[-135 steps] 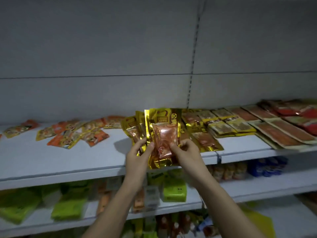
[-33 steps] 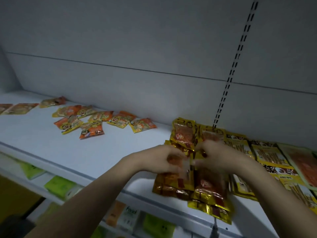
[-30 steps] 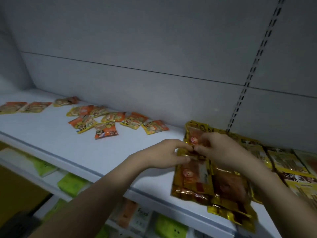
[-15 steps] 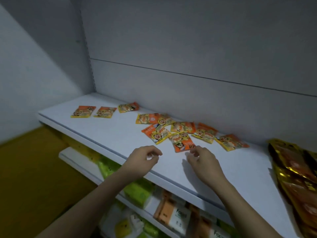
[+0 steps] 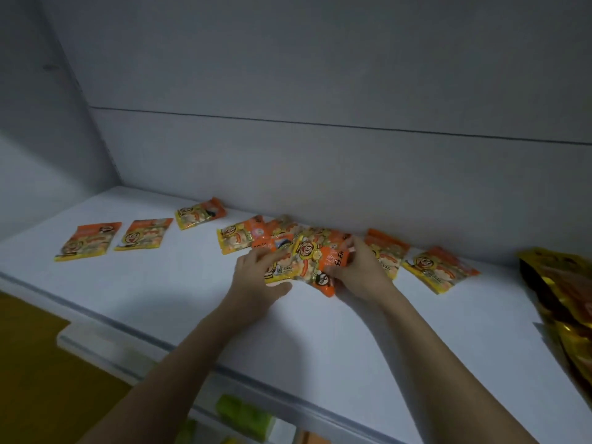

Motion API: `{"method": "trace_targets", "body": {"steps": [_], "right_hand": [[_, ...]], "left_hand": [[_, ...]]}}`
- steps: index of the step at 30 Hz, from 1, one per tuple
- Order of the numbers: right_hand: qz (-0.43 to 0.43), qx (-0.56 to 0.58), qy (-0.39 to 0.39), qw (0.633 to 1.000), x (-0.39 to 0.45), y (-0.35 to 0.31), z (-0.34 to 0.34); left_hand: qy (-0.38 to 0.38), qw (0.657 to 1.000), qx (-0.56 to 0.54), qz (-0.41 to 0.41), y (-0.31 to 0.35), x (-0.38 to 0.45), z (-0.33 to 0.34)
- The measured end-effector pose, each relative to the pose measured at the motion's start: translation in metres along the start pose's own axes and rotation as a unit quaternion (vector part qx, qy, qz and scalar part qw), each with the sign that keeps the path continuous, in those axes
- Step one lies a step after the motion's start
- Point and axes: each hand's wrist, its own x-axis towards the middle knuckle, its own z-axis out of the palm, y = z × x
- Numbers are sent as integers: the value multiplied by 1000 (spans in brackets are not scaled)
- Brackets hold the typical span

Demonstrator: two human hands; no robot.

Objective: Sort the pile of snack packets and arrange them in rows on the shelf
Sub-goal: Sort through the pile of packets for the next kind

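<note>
Several small orange-and-yellow snack packets lie on the white shelf (image 5: 160,299). A loose pile of these packets (image 5: 304,251) sits at the middle back. My left hand (image 5: 259,277) grips the pile's left side, thumb under a packet. My right hand (image 5: 358,270) holds the pile's right side, fingers curled round an orange packet. Two packets (image 5: 88,240) lie side by side at the left, with a third packet (image 5: 200,212) behind them. Another packet (image 5: 440,272) lies right of my hands.
Gold foil packets (image 5: 563,302) are stacked at the shelf's right edge. The grey back wall (image 5: 320,155) rises right behind the pile. A lower shelf with green packs (image 5: 243,415) shows below the front lip. A yellow floor (image 5: 32,363) is at the lower left.
My view has swung left, away from the gold packets. Both hands moved forward from the shelf's front area onto the orange pile and took hold of it.
</note>
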Motion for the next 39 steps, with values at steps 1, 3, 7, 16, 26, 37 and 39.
{"method": "trace_targets", "body": {"steps": [1,3,7,16,26,37,39], "right_hand": [[-5,44,7,999,3,1,-1],[-35,81,44,995,7,3,-7],[-60,158,67,983,8,2,-26],[-9,248,157,956,-3,14,-18],[-24,168,151,974,-22,-18,-75],[20,-50,354,934,-17,45,-129],[106,-178,322,924,-16,61,-132]], "left_hand": [[-1,999,1,35,-7,5,0],[-2,997,-16,79,-17,16,-4],[24,992,-109,52,-16,42,-13],[-176,957,-227,-33,-21,62,-22],[-68,934,-337,94,43,65,-7],[-68,911,-402,70,121,87,84],[-29,904,-423,49,119,87,86]]}}
